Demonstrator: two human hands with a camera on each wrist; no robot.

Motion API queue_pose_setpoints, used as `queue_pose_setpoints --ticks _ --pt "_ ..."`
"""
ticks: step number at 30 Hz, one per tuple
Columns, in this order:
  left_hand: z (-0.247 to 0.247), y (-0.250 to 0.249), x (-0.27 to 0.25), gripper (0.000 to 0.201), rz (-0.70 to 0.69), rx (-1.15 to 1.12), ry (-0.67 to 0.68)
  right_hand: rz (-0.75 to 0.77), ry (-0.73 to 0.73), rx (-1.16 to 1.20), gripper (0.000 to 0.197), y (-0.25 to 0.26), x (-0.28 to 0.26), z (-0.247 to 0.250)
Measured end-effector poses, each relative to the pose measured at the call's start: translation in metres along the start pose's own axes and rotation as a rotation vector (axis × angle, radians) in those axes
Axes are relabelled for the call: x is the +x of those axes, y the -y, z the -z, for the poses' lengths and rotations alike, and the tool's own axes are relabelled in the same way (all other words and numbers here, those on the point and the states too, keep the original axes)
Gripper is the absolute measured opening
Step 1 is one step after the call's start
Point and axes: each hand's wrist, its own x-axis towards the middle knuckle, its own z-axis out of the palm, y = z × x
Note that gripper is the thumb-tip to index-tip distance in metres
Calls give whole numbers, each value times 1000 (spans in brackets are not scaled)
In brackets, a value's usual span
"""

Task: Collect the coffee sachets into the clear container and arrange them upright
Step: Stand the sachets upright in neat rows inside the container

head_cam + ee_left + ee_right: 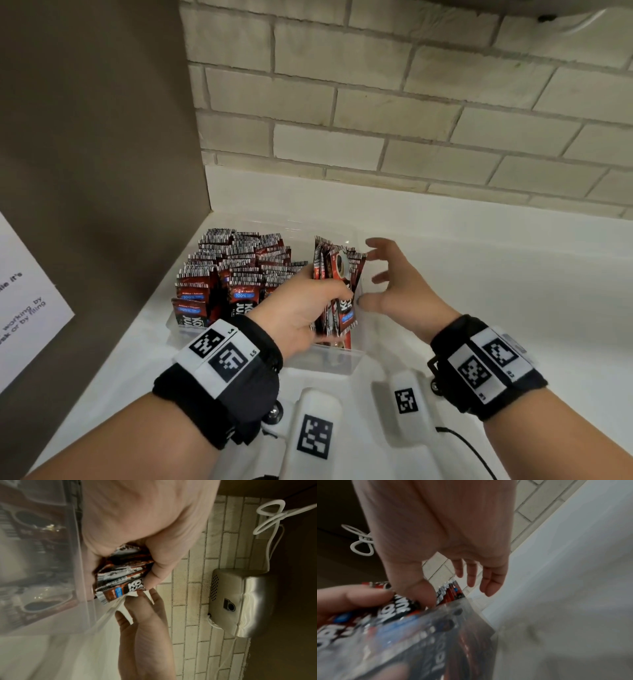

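You're at a white counter [496,274] in a corner, pale brick wall [394,102] behind, a brown panel [96,137] on your left. The clear container [337,359] sits on it, its left part packed with upright sachets [236,270]. Your left hand [305,308] grips a bundle of coffee sachets [337,291] upright at the container's right end. Your right hand [397,284], just beside, has its fingers spread, thumb touching the bundle.

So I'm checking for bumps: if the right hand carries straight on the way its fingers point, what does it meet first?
Probably the sachet bundle gripped by the left hand; the right hand is open, fingertips nearly at its top edge. Depth is uncertain.
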Motion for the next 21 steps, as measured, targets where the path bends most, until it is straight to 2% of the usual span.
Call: queue_pose_setpoints --ticks 4,7,9,13,17,21 --pt "-1 -2 0 25 -23 14 -2 -6 77 -52 104 -5 -7 -11" --pt "-2 -2 1 27 -29 19 1 -20 80 3 105 -3 -8 -14" --pt "-2 0 1 26 -25 16 -14 -36 69 54 99 -1 -9 -13" --pt "-2 1 0 27 -28 -10 -29 -23 -13 124 73 3 -6 -8" --pt "-2 -1 1 27 -57 -69 -26 55 -87 52 59 10 5 1" --pt "-2 0 -1 28 -72 -88 -36 140 -12 -110 53 26 18 10"
